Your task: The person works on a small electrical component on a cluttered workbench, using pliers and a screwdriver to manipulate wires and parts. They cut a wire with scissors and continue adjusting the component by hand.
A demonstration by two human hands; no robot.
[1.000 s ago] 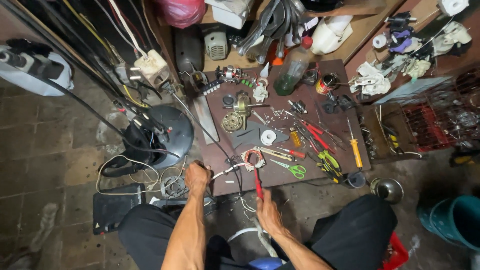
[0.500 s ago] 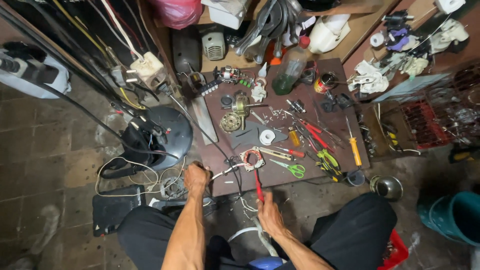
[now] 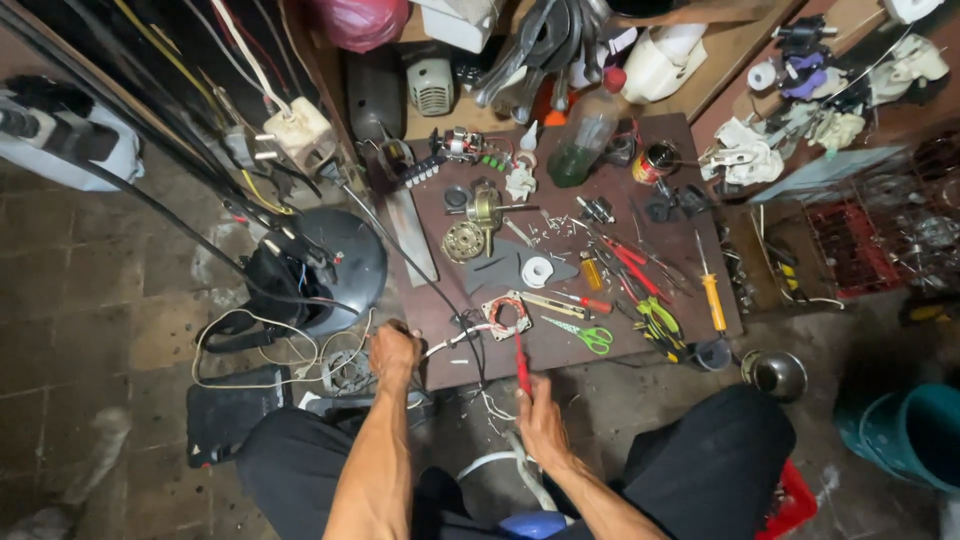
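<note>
Red-handled screwdriver [image 3: 521, 362]: slim, upright in view, tip toward a small motor stator [image 3: 507, 314]. Stator: square frame, copper winding, lying flat near the brown desk's [image 3: 560, 355] front edge. White wires [image 3: 448, 341] trail leftward off it.

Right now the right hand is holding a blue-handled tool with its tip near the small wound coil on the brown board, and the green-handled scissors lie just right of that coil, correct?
Not quite: the tool in the right hand has a red handle, not blue, as the head view shows. Its tip does sit near the small wound coil on the brown board, and the green-handled scissors do lie just right of that coil.
</note>
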